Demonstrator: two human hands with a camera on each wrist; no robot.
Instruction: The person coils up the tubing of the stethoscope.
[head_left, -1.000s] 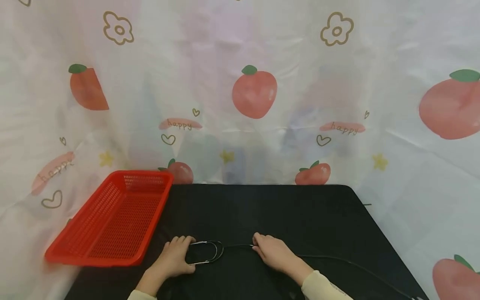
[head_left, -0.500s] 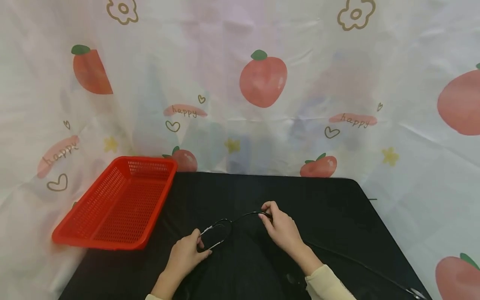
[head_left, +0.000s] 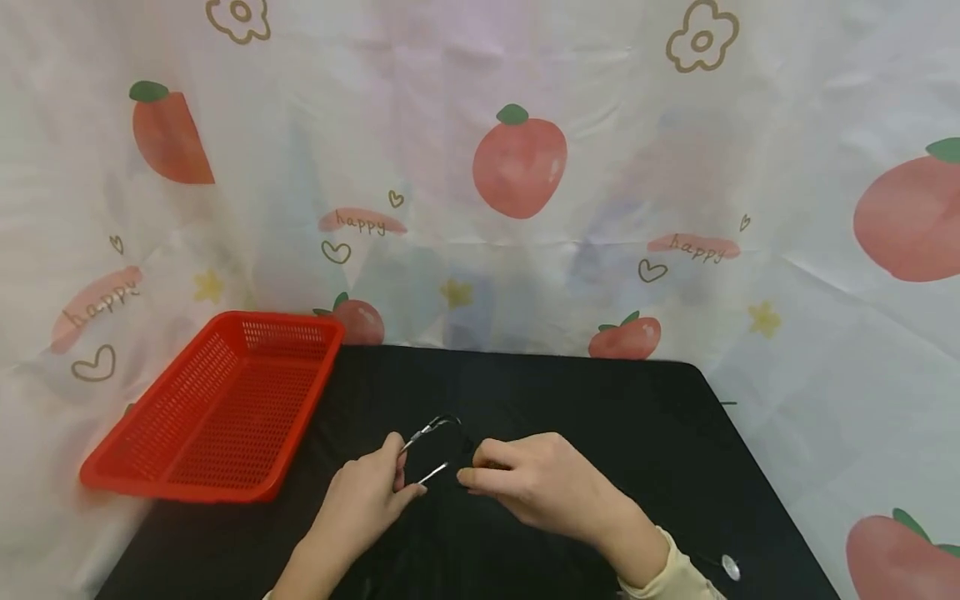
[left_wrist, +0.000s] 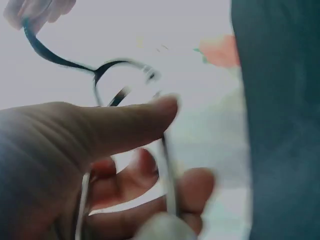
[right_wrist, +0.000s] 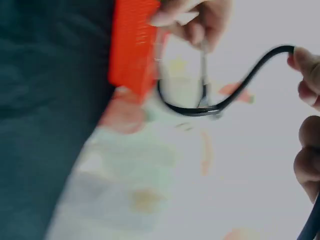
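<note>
A stethoscope with black tubing point(right_wrist: 252, 75) and metal ear tubes point(head_left: 432, 473) is lifted between both hands over the black table point(head_left: 540, 387). My left hand point(head_left: 358, 504) grips the ear tubes, its thumb over one and fingers round the other, as the left wrist view shows. An eartip point(left_wrist: 167, 227) appears blurred at the bottom of that view. My right hand point(head_left: 558, 492) pinches the tubing past the fork, its fingers curled. The tubing bends up from the fork to those fingers in the right wrist view. The round chest piece point(head_left: 731, 567) is beside the right sleeve.
A red plastic basket point(head_left: 243, 417) with perforated walls sits at the table's left side, beyond my left hand. A white curtain point(head_left: 420, 167) printed with fruit hangs behind the table and along its sides.
Both hands have lifted the stethoscope off the table. My right hand first moved up and away with the tubing, then came back close to my left hand. The chest piece was drawn leftward.
</note>
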